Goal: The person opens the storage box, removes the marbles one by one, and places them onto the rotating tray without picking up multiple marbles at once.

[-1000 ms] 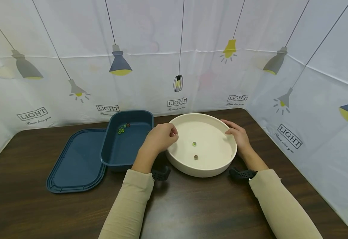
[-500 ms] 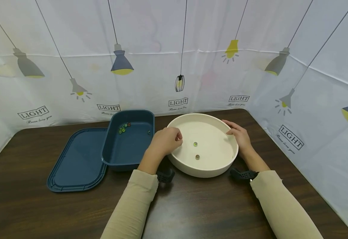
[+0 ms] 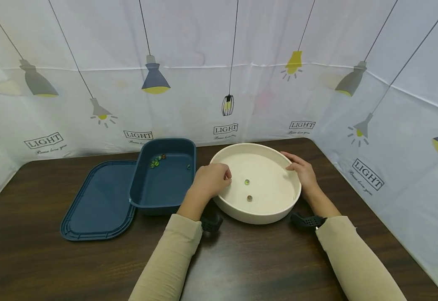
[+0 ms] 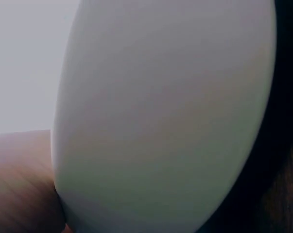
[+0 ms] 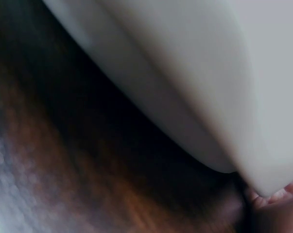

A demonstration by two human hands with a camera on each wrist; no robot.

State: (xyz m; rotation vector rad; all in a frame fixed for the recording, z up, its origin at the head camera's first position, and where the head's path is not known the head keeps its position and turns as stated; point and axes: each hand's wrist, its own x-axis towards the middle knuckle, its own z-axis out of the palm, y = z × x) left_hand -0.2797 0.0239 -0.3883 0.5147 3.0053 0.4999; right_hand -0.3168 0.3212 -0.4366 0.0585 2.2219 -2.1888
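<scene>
A round cream basin (image 3: 258, 167) stands on the table. Inside it lie a greenish glass marble (image 3: 247, 182) and a brownish marble (image 3: 249, 198). My right hand (image 3: 303, 175) grips the basin's right rim, thumb inside and fingers outside. My left hand (image 3: 212, 179) reaches over the left rim with its fingers bent down inside; I cannot tell whether they hold anything. The left wrist view shows mostly the basin's pale wall (image 4: 161, 111), with skin at the rim. In the right wrist view, fingers (image 5: 277, 213) lie at the basin's lower edge.
Left of the basin stands a dark blue rectangular tub (image 3: 162, 184) holding several marbles (image 3: 154, 163) and a lone marble (image 3: 188, 167). Its matching lid (image 3: 100, 200) lies on the dark wooden table (image 3: 72, 267). A white lamp-print curtain (image 3: 188, 100) hangs behind.
My left hand has moved right and slightly down, further over the basin's rim, uncovering the lone marble in the tub. My right hand keeps its place on the rim.
</scene>
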